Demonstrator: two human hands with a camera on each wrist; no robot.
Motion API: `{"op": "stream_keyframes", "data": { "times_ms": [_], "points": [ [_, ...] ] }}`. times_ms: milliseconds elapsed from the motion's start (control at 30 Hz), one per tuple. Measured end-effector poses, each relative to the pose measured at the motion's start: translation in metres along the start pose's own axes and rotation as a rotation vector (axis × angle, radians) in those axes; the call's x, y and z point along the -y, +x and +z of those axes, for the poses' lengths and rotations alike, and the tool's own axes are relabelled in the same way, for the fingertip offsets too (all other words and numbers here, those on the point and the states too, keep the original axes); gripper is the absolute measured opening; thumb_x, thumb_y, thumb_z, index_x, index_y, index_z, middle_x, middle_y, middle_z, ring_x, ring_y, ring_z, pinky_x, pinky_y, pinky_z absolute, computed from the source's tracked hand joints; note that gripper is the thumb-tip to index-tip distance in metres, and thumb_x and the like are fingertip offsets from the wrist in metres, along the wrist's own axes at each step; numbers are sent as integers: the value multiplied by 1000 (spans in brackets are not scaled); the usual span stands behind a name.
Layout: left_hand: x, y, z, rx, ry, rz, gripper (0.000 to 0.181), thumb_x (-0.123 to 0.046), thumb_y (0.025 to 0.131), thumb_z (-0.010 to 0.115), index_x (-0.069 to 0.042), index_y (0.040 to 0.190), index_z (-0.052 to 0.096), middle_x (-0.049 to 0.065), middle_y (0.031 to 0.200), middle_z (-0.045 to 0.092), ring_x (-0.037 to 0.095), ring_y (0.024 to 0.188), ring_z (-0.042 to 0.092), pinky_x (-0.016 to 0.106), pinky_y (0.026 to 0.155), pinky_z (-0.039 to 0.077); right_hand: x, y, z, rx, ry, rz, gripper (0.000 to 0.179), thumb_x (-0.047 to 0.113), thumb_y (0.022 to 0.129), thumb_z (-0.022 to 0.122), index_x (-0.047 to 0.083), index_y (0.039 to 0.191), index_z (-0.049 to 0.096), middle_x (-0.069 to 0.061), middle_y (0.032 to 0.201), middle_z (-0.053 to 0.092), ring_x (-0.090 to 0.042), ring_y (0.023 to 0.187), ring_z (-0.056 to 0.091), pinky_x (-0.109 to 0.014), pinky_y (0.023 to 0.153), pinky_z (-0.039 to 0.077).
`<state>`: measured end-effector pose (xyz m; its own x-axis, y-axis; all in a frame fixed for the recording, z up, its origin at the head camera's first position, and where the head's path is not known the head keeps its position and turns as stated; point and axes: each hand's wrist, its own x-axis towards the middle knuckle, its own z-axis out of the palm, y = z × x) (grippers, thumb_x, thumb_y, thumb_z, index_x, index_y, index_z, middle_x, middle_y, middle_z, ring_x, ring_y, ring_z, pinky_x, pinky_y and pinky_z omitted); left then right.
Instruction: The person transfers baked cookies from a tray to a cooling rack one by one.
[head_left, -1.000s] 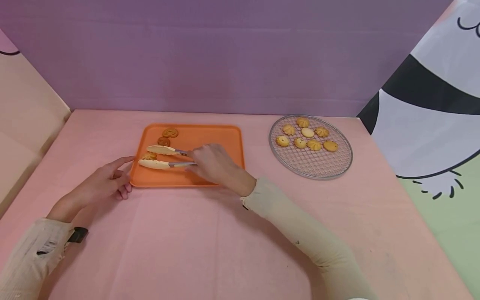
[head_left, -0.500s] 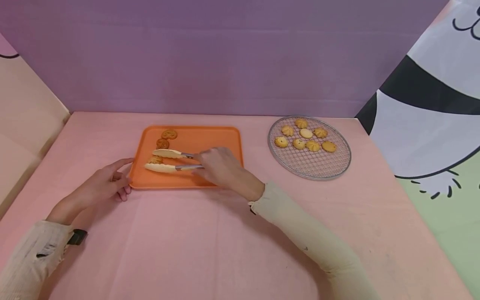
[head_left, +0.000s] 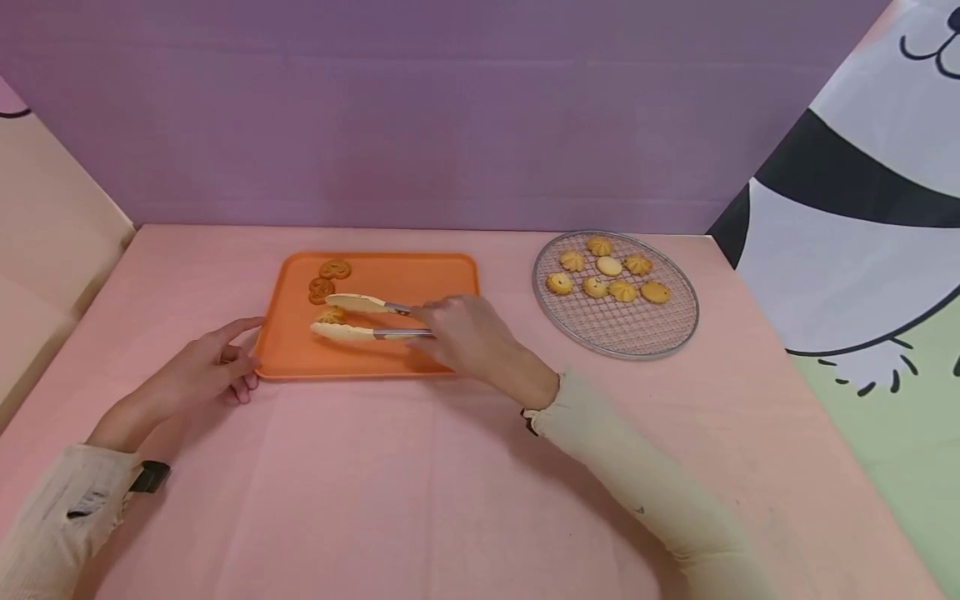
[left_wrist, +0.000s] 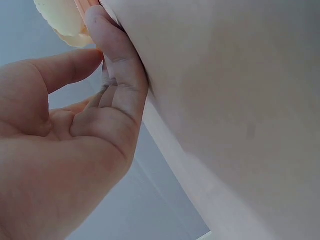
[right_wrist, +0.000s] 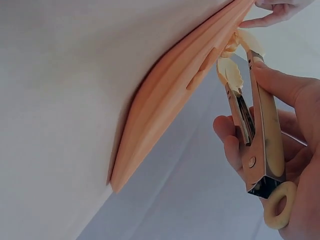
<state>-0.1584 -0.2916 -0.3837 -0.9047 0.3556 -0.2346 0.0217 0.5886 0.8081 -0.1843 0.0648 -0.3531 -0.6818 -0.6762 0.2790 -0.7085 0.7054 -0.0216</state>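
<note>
Tongs (head_left: 347, 332) with pale scalloped tips are gripped in my right hand (head_left: 472, 340) over the orange tray (head_left: 405, 279). Between the two tips sits a ridged golden butter cookie (head_left: 331, 315), partly hidden by the lower tip. In the right wrist view, the thumb lies along one arm of the tongs (right_wrist: 265, 125), fingers curl round the other side, and the tips flank the cookie (right_wrist: 230, 45). My left hand (head_left: 198, 373) touches the tray's left rim, index finger straight and thumb at the near corner. Two brown pretzel-shaped cookies (head_left: 335, 268) lie at the tray's far left.
A round wire mesh rack (head_left: 622, 337) stands to the right of the tray, with several butter cookies (head_left: 622, 290) on its far half. Pink cloth (head_left: 352, 483) covers the table. A purple wall (head_left: 450, 125) rises behind, and a printed panel (head_left: 840, 275) slants along the right.
The right hand and tongs have moved right across the tray, and the ridged cookie has shifted right with the tips. The left hand stays at the tray's rim.
</note>
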Motion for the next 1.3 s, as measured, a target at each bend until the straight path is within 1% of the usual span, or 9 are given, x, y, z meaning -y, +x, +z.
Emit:
{"op": "stream_keyframes", "data": {
  "times_ms": [167, 267, 367, 500, 633, 767, 900, 1100, 1300],
  "points": [
    [1, 0, 0, 0, -13, -2, 66, 0, 100, 53, 2, 156, 18, 12, 79, 64, 18, 63, 62, 31, 60, 59, -6, -11, -6, -29, 15, 10, 37, 33, 88, 77, 7, 114, 74, -2, 97, 74, -19, 76, 68, -36, 63, 57],
    [1, 1, 0, 1, -19, 1, 66, 0, 100, 53, 1, 156, 18, 12, 80, 63, 18, 64, 62, 31, 61, 59, -12, -19, -11, -70, 9, 15, 38, 32, 87, 79, 7, 115, 74, -4, 104, 75, -20, 82, 71, -37, 67, 58],
    [0, 1, 0, -2, -22, 5, 66, 0, 100, 54, 0, 156, 18, 12, 80, 64, 18, 63, 63, 31, 61, 59, -19, -27, -14, -121, 11, 21, 38, 30, 84, 81, 6, 114, 75, -7, 107, 75, -21, 85, 72, -36, 69, 58],
    [0, 1, -1, -2, -21, 8, 66, 0, 100, 54, 1, 156, 18, 12, 80, 64, 18, 63, 63, 31, 60, 59, -28, -38, -19, -149, 30, 34, 38, 28, 84, 82, 3, 112, 75, -10, 106, 75, -23, 85, 72, -38, 71, 58],
    [1, 2, -1, 2, -17, 10, 66, 0, 100, 54, 1, 156, 18, 12, 80, 63, 18, 64, 63, 31, 61, 59, -37, -50, -24, -165, 12, 44, 37, 27, 84, 82, 2, 110, 75, -11, 104, 75, -25, 82, 72, -38, 69, 58],
    [2, 1, -1, 1, -16, 7, 66, 0, 100, 54, 1, 156, 18, 12, 80, 63, 19, 63, 63, 31, 60, 59, -44, -60, -28, -183, -28, 60, 37, 29, 83, 83, 3, 108, 75, -8, 97, 75, -21, 75, 70, -36, 61, 57],
    [4, 0, -1, 1, -6, 6, 67, -1, 100, 54, 0, 156, 18, 11, 80, 64, 19, 63, 62, 30, 60, 59, -48, -69, -33, -194, -36, 81, 39, 31, 81, 84, 5, 109, 76, -6, 92, 75, -17, 67, 67, -33, 55, 54],
    [3, -1, -1, 3, 2, 16, 67, -1, 100, 54, 1, 156, 18, 11, 80, 64, 19, 63, 63, 30, 60, 58, -51, -82, -37, -210, -27, 92, 39, 30, 81, 84, 4, 109, 76, -8, 95, 75, -18, 66, 65, -34, 56, 54],
    [-1, -2, -1, 3, 10, 9, 67, -2, 100, 55, 1, 156, 18, 11, 81, 64, 19, 64, 63, 30, 60, 59, -54, -97, -40, -242, 0, 91, 40, 28, 81, 84, 4, 112, 75, -11, 97, 75, -22, 71, 69, -37, 59, 57]
  ]
}}
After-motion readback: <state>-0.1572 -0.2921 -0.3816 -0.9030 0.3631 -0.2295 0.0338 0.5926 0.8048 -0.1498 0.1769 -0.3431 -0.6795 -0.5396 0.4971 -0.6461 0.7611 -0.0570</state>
